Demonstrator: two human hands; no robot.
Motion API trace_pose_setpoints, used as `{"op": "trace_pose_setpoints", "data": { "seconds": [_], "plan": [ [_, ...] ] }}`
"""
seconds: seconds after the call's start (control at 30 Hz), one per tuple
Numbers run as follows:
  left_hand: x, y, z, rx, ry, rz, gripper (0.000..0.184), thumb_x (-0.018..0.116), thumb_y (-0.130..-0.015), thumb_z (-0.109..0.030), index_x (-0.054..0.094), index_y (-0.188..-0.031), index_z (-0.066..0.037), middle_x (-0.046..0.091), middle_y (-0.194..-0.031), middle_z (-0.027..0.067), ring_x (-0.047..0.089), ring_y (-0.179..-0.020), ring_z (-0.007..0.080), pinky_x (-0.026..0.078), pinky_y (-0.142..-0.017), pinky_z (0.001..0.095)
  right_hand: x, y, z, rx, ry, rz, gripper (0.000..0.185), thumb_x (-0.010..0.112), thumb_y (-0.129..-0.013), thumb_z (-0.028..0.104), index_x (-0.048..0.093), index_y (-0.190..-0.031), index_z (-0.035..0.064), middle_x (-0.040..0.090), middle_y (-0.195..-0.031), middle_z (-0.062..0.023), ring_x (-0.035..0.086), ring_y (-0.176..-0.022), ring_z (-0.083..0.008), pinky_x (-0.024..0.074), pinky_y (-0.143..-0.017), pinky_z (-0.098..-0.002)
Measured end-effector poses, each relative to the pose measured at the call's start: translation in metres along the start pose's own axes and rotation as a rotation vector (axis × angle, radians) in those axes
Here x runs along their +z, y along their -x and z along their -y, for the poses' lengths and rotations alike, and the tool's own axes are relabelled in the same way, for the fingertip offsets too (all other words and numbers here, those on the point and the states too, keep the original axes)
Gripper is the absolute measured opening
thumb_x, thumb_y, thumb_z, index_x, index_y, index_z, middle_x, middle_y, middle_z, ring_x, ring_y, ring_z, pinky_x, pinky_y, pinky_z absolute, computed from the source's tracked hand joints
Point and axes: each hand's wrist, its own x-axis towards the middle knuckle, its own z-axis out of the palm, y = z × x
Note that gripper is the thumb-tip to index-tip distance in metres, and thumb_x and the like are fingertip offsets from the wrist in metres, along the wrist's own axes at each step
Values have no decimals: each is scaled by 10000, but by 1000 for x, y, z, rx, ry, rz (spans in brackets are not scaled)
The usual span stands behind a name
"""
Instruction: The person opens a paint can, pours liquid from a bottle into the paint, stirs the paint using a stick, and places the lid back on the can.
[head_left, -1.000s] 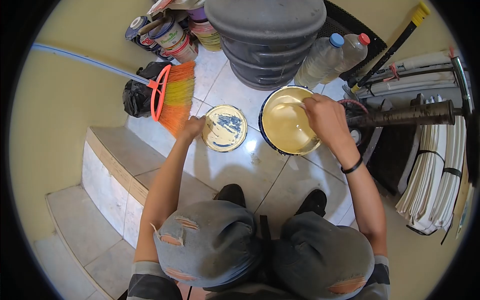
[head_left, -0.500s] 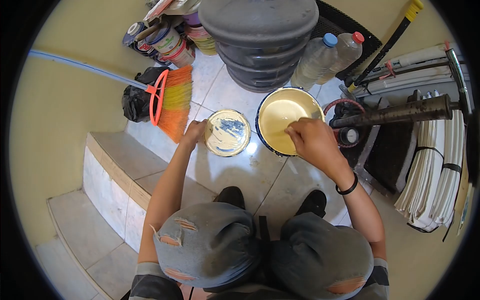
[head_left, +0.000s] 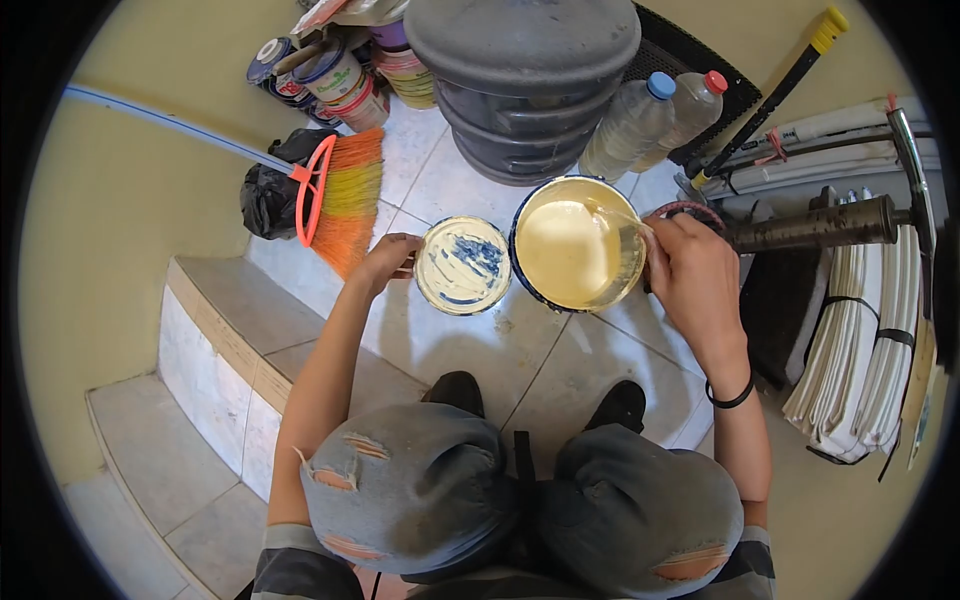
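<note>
A round paint-can lid [head_left: 463, 265], smeared with cream and blue paint, is pinched at its left edge by my left hand [head_left: 390, 262]. To its right stands an open paint can [head_left: 515, 250] with a dark blue rim, holding cream-yellow paint [head_left: 568, 250]. At the can's right rim is my right hand [head_left: 697, 275], its fingers closed round a thin, pale stick [head_left: 618, 212] that slants into the can over the paint. The stick's held end is hidden by my fingers.
Beyond the can stand a large dark water jug [head_left: 520, 90] and two plastic bottles [head_left: 630, 125]. A broom [head_left: 340, 200] and a black bag [head_left: 270, 200] are at left, beside tiled steps [head_left: 250, 300]. A hand pump [head_left: 820, 228] and bundled white sheets [head_left: 850, 350] lie at right.
My right hand has moved right, from over the paint to the can's right rim, and the pale stick now shows. The lid has shifted slightly right with my left hand.
</note>
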Motion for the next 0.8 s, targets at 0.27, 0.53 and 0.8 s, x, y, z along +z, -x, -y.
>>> {"op": "trace_pose_setpoints", "data": {
  "seconds": [0.27,0.53,0.8],
  "plan": [
    [-9,25,-24,88,-105,54,219,716,-1041,-264,729,-1193,-106,747,-1042,-10,687,-934,112,535,-881,298,11,0,-3,5,-76,4,168,693,-1001,160,749,-953,9,665,-843,-193,674,-792,-431,527,-703,-533],
    [-2,39,-33,147,-208,42,194,724,-1031,-246,733,-1159,-101,748,-1044,-6,687,-938,110,546,-863,315,23,-3,-3,87,-83,51,227,706,-990,208,760,-892,10,707,-829,-210,700,-794,-450,547,-702,-544],
    [-11,45,-28,523,-331,-37,165,683,-1053,-152,687,-1137,-10,714,-987,17,652,-896,112,523,-812,287,82,-5,2,146,12,246,258,732,-968,254,782,-884,16,755,-872,-233,750,-794,-441,591,-713,-546]
  ]
}}
